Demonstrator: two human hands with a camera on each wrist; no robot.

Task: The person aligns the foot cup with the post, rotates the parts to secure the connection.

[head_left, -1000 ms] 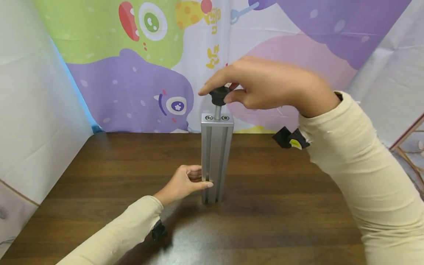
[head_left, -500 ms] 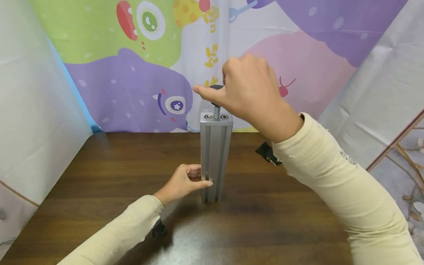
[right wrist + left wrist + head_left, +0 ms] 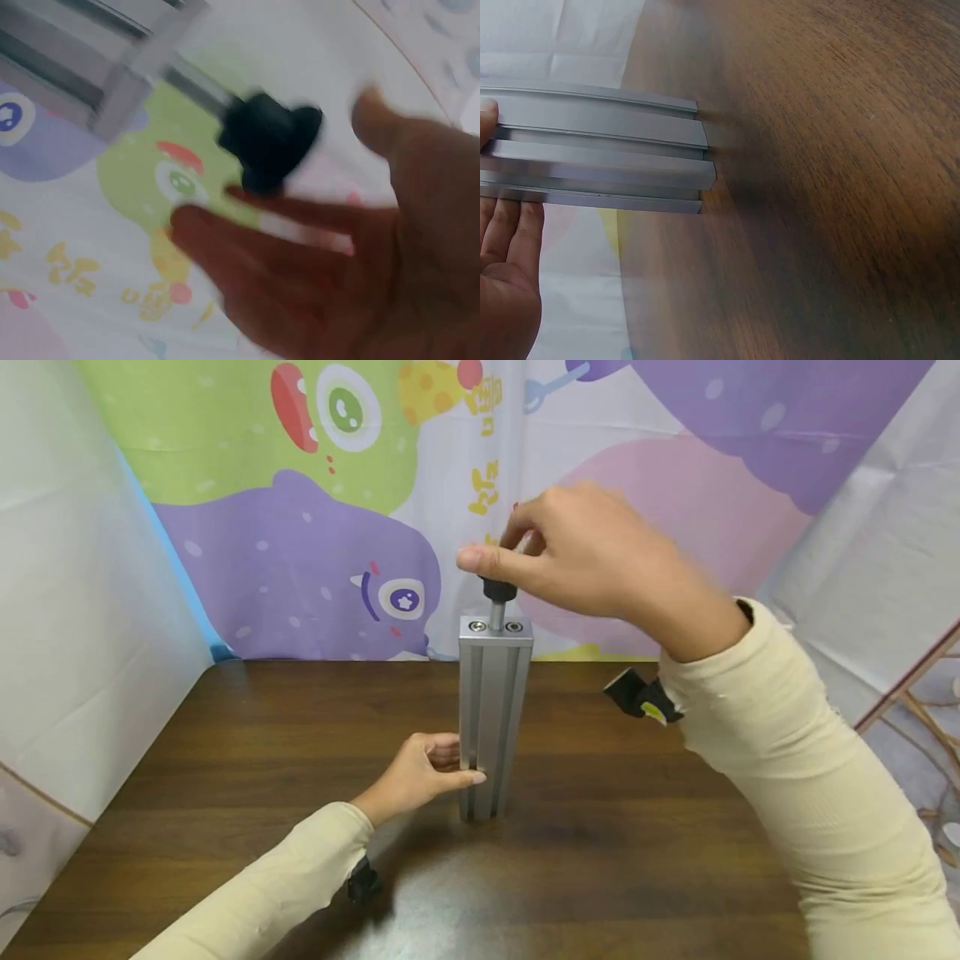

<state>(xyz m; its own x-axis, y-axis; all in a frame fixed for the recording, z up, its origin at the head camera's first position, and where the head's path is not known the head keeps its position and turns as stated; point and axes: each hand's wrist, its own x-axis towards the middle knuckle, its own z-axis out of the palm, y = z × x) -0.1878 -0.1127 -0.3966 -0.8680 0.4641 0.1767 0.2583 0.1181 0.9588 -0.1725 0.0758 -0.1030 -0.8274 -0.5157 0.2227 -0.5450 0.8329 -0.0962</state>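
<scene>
A silver aluminium profile (image 3: 491, 718) stands upright on the wooden table. Out of its top end plate, between two screws, rises a metal rod carrying a black star knob (image 3: 498, 589). My left hand (image 3: 412, 777) grips the profile low down, thumb on the near face and fingers behind it, as the left wrist view also shows. Around the knob hovers my right hand (image 3: 600, 560). In the right wrist view, its fingers (image 3: 262, 255) are loosely bent beside the knob (image 3: 266, 135), and the thumb stands away from it.
Behind the table (image 3: 645, 852) hangs a cartoon-printed cloth (image 3: 322, 552). White sheets (image 3: 82, 568) close off both sides. A dark device (image 3: 641, 697) is strapped under each wrist.
My right hand swung its thumb forward across the knob, then turned partly back with the fingers loosening. The left hand and the profile keep their place.
</scene>
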